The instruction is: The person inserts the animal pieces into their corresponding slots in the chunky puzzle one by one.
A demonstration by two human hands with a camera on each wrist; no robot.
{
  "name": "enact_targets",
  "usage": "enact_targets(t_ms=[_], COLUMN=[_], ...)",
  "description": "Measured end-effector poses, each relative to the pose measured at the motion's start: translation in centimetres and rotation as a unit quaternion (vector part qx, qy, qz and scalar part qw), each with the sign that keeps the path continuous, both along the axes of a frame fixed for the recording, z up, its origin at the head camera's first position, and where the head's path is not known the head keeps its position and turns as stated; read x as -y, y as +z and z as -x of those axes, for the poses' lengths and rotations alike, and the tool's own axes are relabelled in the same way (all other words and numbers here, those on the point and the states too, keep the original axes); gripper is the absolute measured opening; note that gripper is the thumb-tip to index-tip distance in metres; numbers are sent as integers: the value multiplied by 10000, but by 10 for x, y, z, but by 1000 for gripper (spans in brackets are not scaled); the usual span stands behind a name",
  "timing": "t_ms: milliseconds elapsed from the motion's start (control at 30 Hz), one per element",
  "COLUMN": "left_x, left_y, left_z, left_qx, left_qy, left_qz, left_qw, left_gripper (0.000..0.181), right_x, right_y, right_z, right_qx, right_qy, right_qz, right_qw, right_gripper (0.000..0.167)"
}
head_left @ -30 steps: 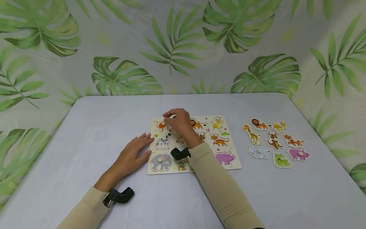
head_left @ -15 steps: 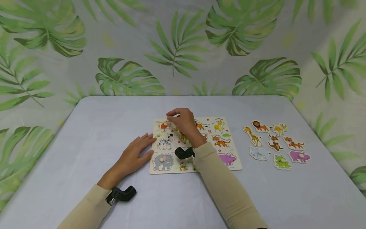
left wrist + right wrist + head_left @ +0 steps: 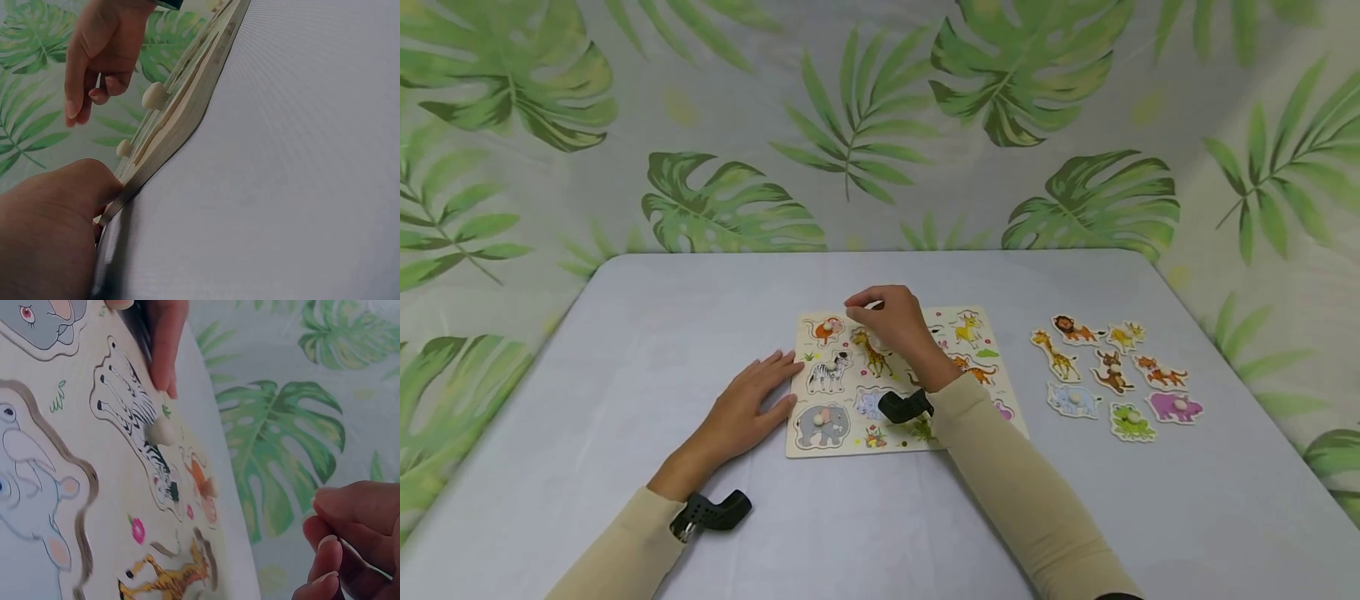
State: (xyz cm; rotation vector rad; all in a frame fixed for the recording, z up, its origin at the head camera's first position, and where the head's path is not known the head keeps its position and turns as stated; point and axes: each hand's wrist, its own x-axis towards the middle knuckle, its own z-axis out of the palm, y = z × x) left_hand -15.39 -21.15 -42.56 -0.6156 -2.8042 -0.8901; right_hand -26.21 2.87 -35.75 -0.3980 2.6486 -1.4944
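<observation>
A wooden animal puzzle board [image 3: 854,443] lies on the table. A red-orange monkey piece [image 3: 826,331], a zebra piece [image 3: 827,375] and a grey elephant piece [image 3: 822,427], all with knobs, sit in its left column. My left hand [image 3: 751,402] rests along the board's left edge, fingers extended and thumb touching the rim. Over the board's upper part hovers my right hand [image 3: 891,321], fingers loosely bent. Nothing shows between its thumb and fingers in the right wrist view. A printed giraffe recess [image 3: 871,354] lies below it. The right hand and forearm hide part of the board.
Loose knobbed pieces lie to the right: a lion [image 3: 1075,331], a giraffe [image 3: 1056,357], a yellow antelope-like animal [image 3: 1126,336], a kangaroo [image 3: 1112,372], a tiger [image 3: 1161,372], a blue rhino [image 3: 1073,401], a frog [image 3: 1132,423] and a purple hippo [image 3: 1176,407]. A leaf-patterned cloth [image 3: 880,217] hangs behind.
My right hand has moved right from the monkey piece, uncovering it and the giraffe recess. My left hand stays at the board's edge.
</observation>
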Motion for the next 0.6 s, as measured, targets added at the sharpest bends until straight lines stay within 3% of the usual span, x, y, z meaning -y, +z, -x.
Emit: enact_targets(t_ms=[267,600], left_x=[-1,-1], left_y=[2,0], left_z=[0,-2], left_qx=[-48,-125], left_qy=[-27,27], left_qz=[-4,-16], left_qw=[10000,9999], left_gripper=[50,49], right_x=[-23,-54], right_y=[9,16], right_z=[-3,-11], right_qx=[-197,-9], right_qy=[228,201], right_qz=[121,374], right_qw=[9995,9991], right_gripper=[22,17])
